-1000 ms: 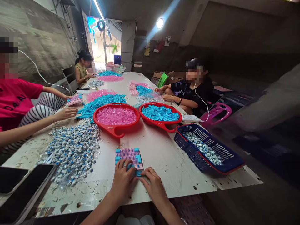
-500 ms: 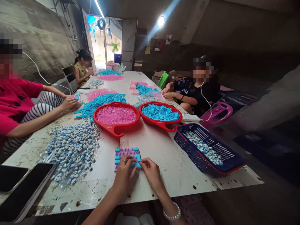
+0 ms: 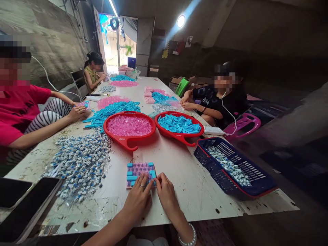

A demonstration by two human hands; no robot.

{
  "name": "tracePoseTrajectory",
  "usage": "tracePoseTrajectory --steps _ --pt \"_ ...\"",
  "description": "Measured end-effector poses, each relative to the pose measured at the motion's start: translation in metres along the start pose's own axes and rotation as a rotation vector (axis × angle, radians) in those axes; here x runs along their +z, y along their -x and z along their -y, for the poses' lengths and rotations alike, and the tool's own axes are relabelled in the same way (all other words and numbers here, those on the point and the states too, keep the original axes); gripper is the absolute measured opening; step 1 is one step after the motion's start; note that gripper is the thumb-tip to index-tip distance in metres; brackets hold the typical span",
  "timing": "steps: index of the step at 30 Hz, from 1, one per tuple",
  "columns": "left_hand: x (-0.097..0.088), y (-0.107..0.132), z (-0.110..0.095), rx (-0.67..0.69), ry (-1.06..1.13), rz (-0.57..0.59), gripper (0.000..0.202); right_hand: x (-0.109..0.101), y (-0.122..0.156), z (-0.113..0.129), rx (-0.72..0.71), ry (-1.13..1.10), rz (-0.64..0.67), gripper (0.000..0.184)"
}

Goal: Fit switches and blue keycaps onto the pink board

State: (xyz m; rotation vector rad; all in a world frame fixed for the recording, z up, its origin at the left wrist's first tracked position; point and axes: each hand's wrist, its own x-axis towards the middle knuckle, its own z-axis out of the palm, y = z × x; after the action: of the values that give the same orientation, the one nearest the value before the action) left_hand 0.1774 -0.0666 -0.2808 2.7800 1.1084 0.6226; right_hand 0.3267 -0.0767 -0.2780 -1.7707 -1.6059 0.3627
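Note:
A small pink keypad (image 3: 140, 168) with see-through pink keys and solid blue keys lies flat on the table before me. The fingers of my left hand (image 3: 138, 196) stretch over its lower middle and rest on the keys, hiding part of them. A ring is on one finger. At the keypad's lower right edge, my right hand (image 3: 167, 194) has thumb and forefinger closed in a pinch. Whatever sits between those fingertips is too small to make out. Above the keypad stand a red basin of pink keycaps (image 3: 129, 126) and a red basin of blue keycaps (image 3: 179, 123).
A heap of small white-and-blue parts (image 3: 82, 164) covers the left of the table (image 3: 200, 191). Two phones (image 3: 33, 208) lie at the near left corner. A dark blue basket (image 3: 230, 150) holds more white parts on the right. Several co-workers sit around the table.
My left hand's fingers have flattened and spread lower across the keypad. My right hand has stayed by its lower right edge. The whole view has shifted slightly.

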Motion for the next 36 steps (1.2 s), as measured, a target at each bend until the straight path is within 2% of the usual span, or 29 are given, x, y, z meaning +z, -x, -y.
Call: tracePoseTrajectory --steps 4,7,11,17,23,25,27,29,30,32,33,36 --pt "0.0 0.0 0.004 0.066 -0.109 0.028 0.052 0.001 0.003 0.003 -0.03 0.035 -0.024 0.023" --pt "0.0 0.002 0.005 0.093 -0.144 0.044 0.054 0.0 0.003 0.002 -0.016 -0.011 0.016 0.018" --pt "0.003 0.003 0.006 0.065 -0.1 0.048 0.057 0.0 -0.002 -0.003 0.036 -0.083 0.062 0.013" --pt "0.007 0.001 0.003 0.016 -0.081 0.017 0.046 0.008 0.0 -0.007 0.045 -0.068 0.009 0.013" --pt "0.03 0.0 -0.015 -0.057 -0.228 -0.122 0.038 0.016 0.008 -0.001 0.035 0.126 -0.108 0.028" --pt "0.028 -0.001 -0.015 -0.083 -0.197 -0.153 0.039 0.016 0.008 0.0 0.039 0.165 -0.135 0.033" --pt "0.018 0.001 -0.004 -0.101 -0.06 -0.122 0.038 0.014 0.009 -0.001 0.036 0.109 -0.116 0.036" --pt "0.004 0.005 0.016 -0.198 0.14 -0.08 0.039 0.01 0.011 -0.004 0.031 0.029 -0.092 0.037" --pt "-0.002 0.009 0.028 -0.299 0.223 -0.093 0.039 0.008 0.012 -0.006 0.034 0.013 -0.097 0.037" --pt "-0.008 0.019 0.05 -0.58 0.288 -0.201 0.04 0.008 0.015 -0.007 0.047 0.026 -0.12 0.04" --pt "-0.008 0.024 0.057 -0.674 0.321 -0.232 0.041 0.009 0.016 -0.006 0.054 0.032 -0.127 0.042" --pt "0.001 0.03 0.059 -0.766 0.484 -0.29 0.044 0.018 0.021 0.0 0.104 -0.062 -0.145 0.043"
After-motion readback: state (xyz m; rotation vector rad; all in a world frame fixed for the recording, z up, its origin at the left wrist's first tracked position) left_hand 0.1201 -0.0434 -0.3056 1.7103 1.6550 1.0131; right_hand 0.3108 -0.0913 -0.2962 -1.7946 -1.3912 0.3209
